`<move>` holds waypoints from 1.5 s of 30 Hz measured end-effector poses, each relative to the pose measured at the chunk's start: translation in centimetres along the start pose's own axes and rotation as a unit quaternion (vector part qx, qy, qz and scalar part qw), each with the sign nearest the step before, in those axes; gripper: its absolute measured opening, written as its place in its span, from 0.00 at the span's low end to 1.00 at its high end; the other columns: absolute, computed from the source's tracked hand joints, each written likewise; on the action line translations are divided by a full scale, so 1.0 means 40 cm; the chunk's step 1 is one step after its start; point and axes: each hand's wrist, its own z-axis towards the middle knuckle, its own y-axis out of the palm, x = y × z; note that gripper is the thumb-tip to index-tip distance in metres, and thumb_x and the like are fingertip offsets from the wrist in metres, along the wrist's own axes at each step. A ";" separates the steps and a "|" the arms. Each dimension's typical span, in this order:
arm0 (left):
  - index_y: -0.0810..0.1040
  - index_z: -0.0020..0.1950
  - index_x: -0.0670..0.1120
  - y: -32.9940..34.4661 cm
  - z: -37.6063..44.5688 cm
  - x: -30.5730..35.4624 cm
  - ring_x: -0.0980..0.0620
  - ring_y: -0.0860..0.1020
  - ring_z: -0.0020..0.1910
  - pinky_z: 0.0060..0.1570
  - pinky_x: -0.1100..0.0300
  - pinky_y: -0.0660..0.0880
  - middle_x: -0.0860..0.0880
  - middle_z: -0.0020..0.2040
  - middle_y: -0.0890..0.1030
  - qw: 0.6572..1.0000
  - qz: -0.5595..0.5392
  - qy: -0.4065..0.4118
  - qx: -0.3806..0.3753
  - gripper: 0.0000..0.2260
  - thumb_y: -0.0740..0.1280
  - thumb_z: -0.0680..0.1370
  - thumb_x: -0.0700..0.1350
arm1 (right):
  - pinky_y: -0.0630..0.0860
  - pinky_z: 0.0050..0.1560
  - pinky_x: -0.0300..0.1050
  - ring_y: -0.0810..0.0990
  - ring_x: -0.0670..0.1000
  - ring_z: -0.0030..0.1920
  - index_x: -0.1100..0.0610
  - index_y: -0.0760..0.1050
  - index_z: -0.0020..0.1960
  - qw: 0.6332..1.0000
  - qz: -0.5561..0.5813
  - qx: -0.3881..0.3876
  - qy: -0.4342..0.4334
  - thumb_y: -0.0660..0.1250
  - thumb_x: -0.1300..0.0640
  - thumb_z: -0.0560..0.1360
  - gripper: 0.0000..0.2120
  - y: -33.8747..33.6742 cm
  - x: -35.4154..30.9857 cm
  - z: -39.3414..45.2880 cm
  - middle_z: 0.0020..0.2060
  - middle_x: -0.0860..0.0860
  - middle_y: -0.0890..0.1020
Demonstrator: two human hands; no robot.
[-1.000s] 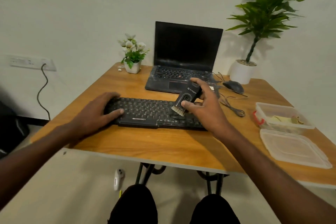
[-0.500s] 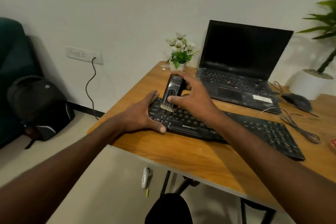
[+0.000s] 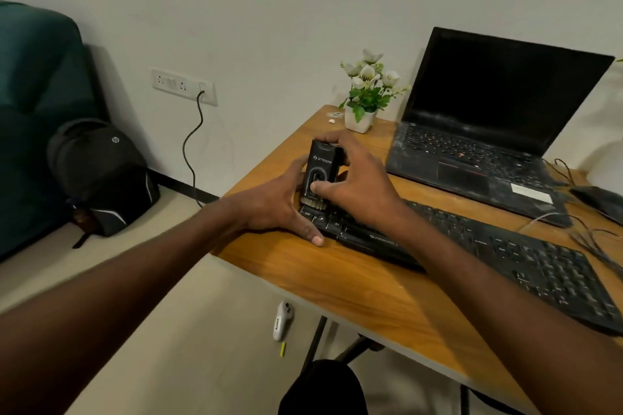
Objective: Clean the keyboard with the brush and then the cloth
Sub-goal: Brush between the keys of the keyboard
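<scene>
The right hand point(image 3: 357, 185) grips the brush point(image 3: 322, 175) upright, fingers curled over its top and far side, thumb pressed on the front face just above the bristles. Held that way, the tuft points straight down and meets the keys at the left end of the keyboard point(image 3: 488, 246), beside the Ctrl key; the steep angle probably lets the bristles reach into the gaps between keycaps.

The left hand point(image 3: 279, 209) holds nothing. It lies spread against the keyboard's left end, thumb stretched along the front corner on the table point(image 3: 354, 283), likely bracing the board so it does not slide under the strokes. Its fingers are hidden behind the brush, so whether they also touch the brush I cannot tell.

The brush is working at the very end of the board, near the table's left edge, so there is little room further left. Open run lies to the right, along the rows of keys. Behind, the laptop point(image 3: 488, 145) and plant point(image 3: 365, 94) stand close to the board's back edge, limiting forward flicks. No cloth is in view, so that stage looks not yet begun.
</scene>
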 end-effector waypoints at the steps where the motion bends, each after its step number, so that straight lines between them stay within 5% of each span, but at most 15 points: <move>1: 0.47 0.83 0.65 0.002 0.002 -0.004 0.52 0.72 0.76 0.76 0.46 0.72 0.55 0.79 0.70 1.000 0.001 0.005 0.007 0.65 0.90 0.61 0.54 | 0.84 0.41 0.40 0.82 0.41 0.48 0.44 0.69 0.69 1.000 -0.026 -0.012 -0.012 0.78 0.61 0.71 0.32 -0.004 0.000 -0.003 0.54 0.43 0.80; 6: 0.46 0.83 0.66 0.006 0.006 -0.011 0.53 0.64 0.81 0.80 0.44 0.65 0.56 0.83 0.66 1.000 0.019 0.021 0.001 0.62 0.88 0.62 0.59 | 0.82 0.37 0.40 0.81 0.42 0.43 0.43 0.67 0.67 0.983 -0.137 -0.124 -0.021 0.79 0.59 0.70 0.32 -0.072 -0.027 0.008 0.52 0.46 0.81; 11: 0.49 0.83 0.63 0.006 0.007 -0.010 0.55 0.69 0.77 0.77 0.46 0.70 0.58 0.78 0.70 0.999 0.022 0.024 0.011 0.62 0.88 0.62 0.59 | 0.83 0.33 0.50 0.83 0.46 0.41 0.45 0.65 0.67 0.993 -0.087 -0.068 -0.035 0.77 0.63 0.69 0.34 -0.014 -0.052 0.019 0.47 0.47 0.80; 15: 0.56 0.84 0.55 0.004 0.011 -0.015 0.56 0.72 0.74 0.76 0.46 0.72 0.58 0.75 0.73 0.999 0.030 0.043 0.000 0.58 0.88 0.64 0.58 | 0.84 0.34 0.53 0.85 0.51 0.44 0.44 0.65 0.67 0.986 -0.056 -0.149 -0.044 0.78 0.64 0.70 0.34 -0.016 -0.057 0.011 0.49 0.51 0.81; 19: 0.45 0.85 0.63 0.001 0.011 -0.017 0.52 0.68 0.78 0.78 0.45 0.68 0.57 0.80 0.68 0.999 0.038 0.035 0.002 0.64 0.87 0.63 0.62 | 0.83 0.34 0.53 0.84 0.49 0.43 0.44 0.64 0.67 0.985 -0.099 -0.134 -0.048 0.78 0.63 0.70 0.34 -0.034 -0.069 0.024 0.49 0.48 0.80; 25: 0.45 0.85 0.61 -0.001 0.009 -0.021 0.53 0.68 0.78 0.78 0.45 0.68 0.56 0.79 0.69 0.999 0.031 0.033 -0.009 0.63 0.87 0.63 0.60 | 0.86 0.38 0.54 0.86 0.52 0.46 0.43 0.64 0.65 0.979 -0.072 -0.189 -0.004 0.79 0.63 0.70 0.34 -0.067 -0.064 -0.004 0.51 0.50 0.82; 31: 0.48 0.85 0.58 -0.009 0.013 -0.024 0.58 0.70 0.75 0.76 0.51 0.71 0.57 0.77 0.70 0.999 0.017 0.035 -0.029 0.59 0.86 0.67 0.52 | 0.84 0.34 0.52 0.84 0.49 0.44 0.44 0.65 0.65 0.995 -0.039 -0.087 -0.024 0.79 0.63 0.70 0.33 -0.021 -0.072 -0.022 0.49 0.48 0.81; 36: 0.49 0.85 0.59 -0.006 0.014 -0.027 0.53 0.66 0.79 0.79 0.45 0.67 0.56 0.81 0.67 0.999 0.009 0.032 -0.018 0.59 0.87 0.67 0.52 | 0.85 0.37 0.52 0.85 0.50 0.43 0.44 0.64 0.65 0.980 -0.099 -0.173 0.012 0.79 0.62 0.70 0.34 -0.085 -0.064 -0.015 0.50 0.49 0.81; 42: 0.51 0.85 0.59 -0.006 0.015 -0.024 0.53 0.66 0.79 0.79 0.44 0.67 0.56 0.80 0.67 0.999 0.014 0.029 -0.004 0.61 0.87 0.63 0.58 | 0.84 0.33 0.50 0.85 0.49 0.42 0.45 0.65 0.64 0.994 -0.063 -0.085 -0.026 0.79 0.63 0.70 0.33 -0.033 -0.067 -0.015 0.49 0.48 0.81; 45: 0.53 0.84 0.59 -0.007 0.017 -0.028 0.53 0.66 0.79 0.79 0.44 0.66 0.55 0.80 0.68 1.000 -0.001 0.021 -0.011 0.59 0.88 0.63 0.55 | 0.85 0.33 0.49 0.85 0.49 0.41 0.43 0.63 0.64 0.987 -0.107 -0.121 0.011 0.80 0.62 0.70 0.34 -0.073 -0.059 -0.029 0.48 0.48 0.80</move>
